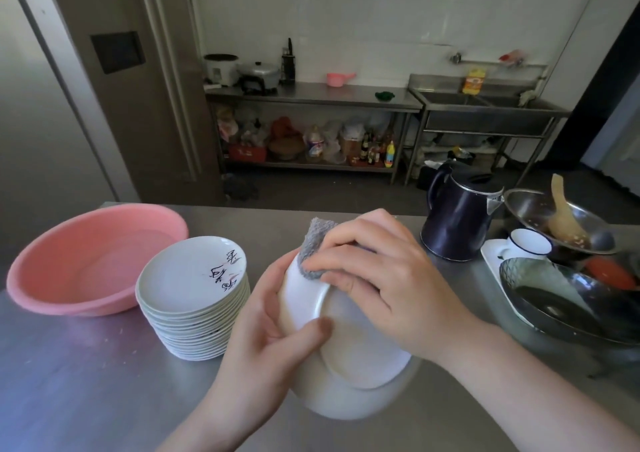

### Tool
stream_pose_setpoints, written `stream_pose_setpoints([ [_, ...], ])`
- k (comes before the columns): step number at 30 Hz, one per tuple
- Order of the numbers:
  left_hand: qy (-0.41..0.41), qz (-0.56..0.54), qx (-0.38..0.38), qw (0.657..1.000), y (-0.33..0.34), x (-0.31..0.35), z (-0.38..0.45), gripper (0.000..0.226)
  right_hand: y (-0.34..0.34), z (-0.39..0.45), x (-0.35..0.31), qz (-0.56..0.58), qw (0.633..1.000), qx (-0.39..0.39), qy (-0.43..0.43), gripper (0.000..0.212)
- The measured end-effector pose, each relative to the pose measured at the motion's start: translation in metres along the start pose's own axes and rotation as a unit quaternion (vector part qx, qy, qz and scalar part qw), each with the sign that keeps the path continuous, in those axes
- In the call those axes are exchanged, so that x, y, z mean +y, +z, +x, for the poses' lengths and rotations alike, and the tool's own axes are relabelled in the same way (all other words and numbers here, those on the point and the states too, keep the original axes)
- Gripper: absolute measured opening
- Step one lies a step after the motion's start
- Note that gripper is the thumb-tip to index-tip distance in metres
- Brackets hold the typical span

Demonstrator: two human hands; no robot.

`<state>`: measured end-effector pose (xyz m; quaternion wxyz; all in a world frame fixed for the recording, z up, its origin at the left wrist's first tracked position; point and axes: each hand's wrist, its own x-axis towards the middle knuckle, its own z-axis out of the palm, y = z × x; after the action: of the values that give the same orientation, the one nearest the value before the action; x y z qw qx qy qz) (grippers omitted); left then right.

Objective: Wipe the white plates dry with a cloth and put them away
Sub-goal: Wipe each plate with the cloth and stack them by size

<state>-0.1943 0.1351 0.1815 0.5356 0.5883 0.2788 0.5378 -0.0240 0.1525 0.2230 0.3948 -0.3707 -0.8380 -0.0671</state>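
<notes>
Lower centre of frame: left hand (263,333) is gripping tilted plate (349,351) by rim, thumb over underside, steadying it so right hand (377,278), fingers curled, is pressing grey cloth (317,243) against its upper edge.

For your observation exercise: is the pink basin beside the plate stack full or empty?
Empty of dishes: the pink basin shows only its bare inner wall and floor. Whether a little water remains cannot be told.

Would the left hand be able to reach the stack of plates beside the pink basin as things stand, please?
Probably yes, once freed. The stack of plates sits just left of the left hand on the steel counter with nothing between them, but that hand's grip is on the plate being wiped.
</notes>
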Motion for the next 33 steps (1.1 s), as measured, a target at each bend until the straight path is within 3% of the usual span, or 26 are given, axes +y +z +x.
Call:
stream_pose_setpoints([
  [6, -0.008, -0.054, 0.054, 0.997, 0.001, 0.001, 0.003, 0.061, -0.009, -0.001, 0.023, 0.02, 0.99, 0.079, 0.119, 0.017],
  [14, -0.02, -0.111, 0.155, 0.981, 0.007, 0.0, 0.016, 0.062, 0.004, -0.032, 0.023, 0.022, 0.939, 0.228, 0.255, 0.02],
  [20, -0.021, -0.169, 0.193, 0.966, 0.022, 0.003, 0.025, 0.06, 0.027, -0.058, 0.0, -0.039, 0.914, 0.329, 0.232, 0.02],
  [23, -0.015, -0.191, 0.199, 0.961, 0.03, 0.004, 0.028, 0.061, 0.035, -0.06, -0.009, -0.066, 0.916, 0.339, 0.201, 0.02],
  [27, -0.021, -0.186, 0.221, 0.957, 0.039, 0.008, 0.032, 0.04, 0.03, -0.058, -0.001, -0.065, 0.914, 0.348, 0.198, 0.023],
  [33, -0.034, -0.202, 0.247, 0.947, 0.052, 0.012, 0.032, 0.043, 0.041, -0.062, -0.011, -0.078, 0.927, 0.335, 0.148, 0.019],
])
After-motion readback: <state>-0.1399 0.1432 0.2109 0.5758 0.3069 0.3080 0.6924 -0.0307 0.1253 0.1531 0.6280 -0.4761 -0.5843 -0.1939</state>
